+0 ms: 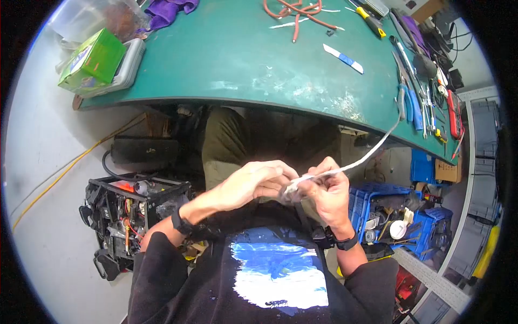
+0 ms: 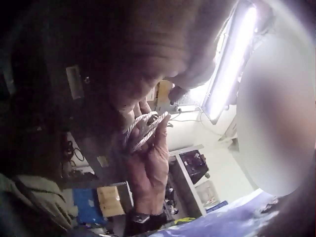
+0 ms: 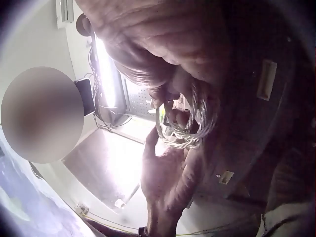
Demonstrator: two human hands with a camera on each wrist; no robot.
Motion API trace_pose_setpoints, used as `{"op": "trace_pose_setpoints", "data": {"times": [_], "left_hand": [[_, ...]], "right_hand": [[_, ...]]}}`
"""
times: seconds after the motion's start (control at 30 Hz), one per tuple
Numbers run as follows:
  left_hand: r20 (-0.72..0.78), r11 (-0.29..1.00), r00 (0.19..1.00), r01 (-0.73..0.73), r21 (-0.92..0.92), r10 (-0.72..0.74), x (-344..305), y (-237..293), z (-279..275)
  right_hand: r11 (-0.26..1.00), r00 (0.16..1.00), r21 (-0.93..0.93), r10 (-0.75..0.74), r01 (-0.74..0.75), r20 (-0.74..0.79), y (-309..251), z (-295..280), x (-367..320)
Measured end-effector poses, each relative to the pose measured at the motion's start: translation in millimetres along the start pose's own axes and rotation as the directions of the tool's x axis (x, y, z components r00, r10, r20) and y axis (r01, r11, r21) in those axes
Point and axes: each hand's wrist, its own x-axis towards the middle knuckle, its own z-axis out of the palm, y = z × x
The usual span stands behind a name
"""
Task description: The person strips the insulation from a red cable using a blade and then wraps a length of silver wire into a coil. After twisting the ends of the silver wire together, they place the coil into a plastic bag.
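White twisted cord (image 1: 368, 157) runs from the table's front edge down to my hands, above my lap. My right hand (image 1: 330, 195) pinches it between thumb and bent fingers. At its left, my left hand (image 1: 258, 184) has its fingers curved at the gathered loops. The right wrist view shows the cord as a loose coil (image 3: 183, 144), with my left hand (image 3: 168, 175) under and around it and fingertips inside the loops. In the left wrist view my right hand (image 2: 150, 170) grips the loops (image 2: 144, 129) from below. Some fingertips are hidden.
On the green table (image 1: 216, 54) lie red-brown cable (image 1: 295, 27), a blue-and-white cutter (image 1: 343, 58), a screwdriver (image 1: 371, 21), pliers (image 1: 413, 105) and a green box (image 1: 93, 60). A tool-filled black frame (image 1: 129, 216) stands left, a blue crate (image 1: 359, 208) right.
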Motion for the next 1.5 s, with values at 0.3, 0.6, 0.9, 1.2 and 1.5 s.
{"op": "trace_pose_setpoints", "data": {"times": [0.3,0.6,0.9,1.2,1.5], "left_hand": [[0.383,0.97,0.898,0.242,-0.02,-0.216,17,-18,-33],[0.391,0.962,0.894,0.265,-0.072,-0.217,3,-18,-28],[0.292,0.955,0.928,0.275,-0.112,-0.233,-10,-10,-26],[0.425,0.907,0.892,0.3,-0.294,-0.157,-12,-37,-37],[0.258,0.903,0.964,0.166,-0.397,-0.064,-12,-47,-50]], "right_hand": [[0.972,0.978,-0.192,0.163,-0.136,0.132,-12,9,-7],[0.966,0.951,-0.024,0.257,-0.257,0.171,-13,7,-17],[0.99,0.988,-0.121,0.091,-0.076,0.126,-9,26,-18],[0.988,0.902,-0.149,0.038,0.03,0.431,1,6,-8],[0.941,0.903,-0.289,-0.036,0.174,0.428,-2,18,6]]}}
